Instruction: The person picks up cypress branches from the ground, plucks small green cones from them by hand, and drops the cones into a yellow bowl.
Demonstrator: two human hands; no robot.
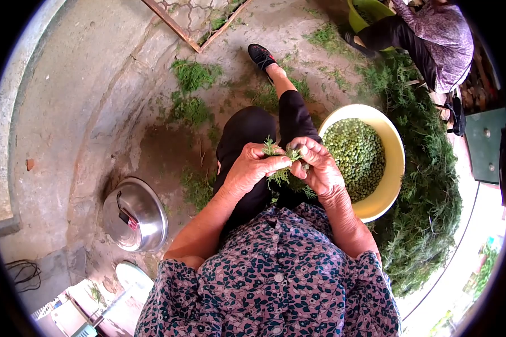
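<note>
In front of my lap, my left hand (254, 170) is closed with thumb and fingers pinching a small green conifer sprig (278, 177). My right hand (321, 168) meets it, its bent fingers closed on the same sprig near the other end. Small round green pieces seem to show at the right fingertips, too small to name surely. Just beyond my right hand stands a pale yellow bucket (395, 160), part-filled with many small green berry-like cones (355, 154). My right forearm is close beside its rim.
A long heap of cut conifer branches (427, 202) curves round the bucket's right side. Loose green clippings (194, 76) lie on the concrete floor. A shiny metal basin (135, 216) is at left. Another person (441, 45) sits at upper right by a green tub (354, 19).
</note>
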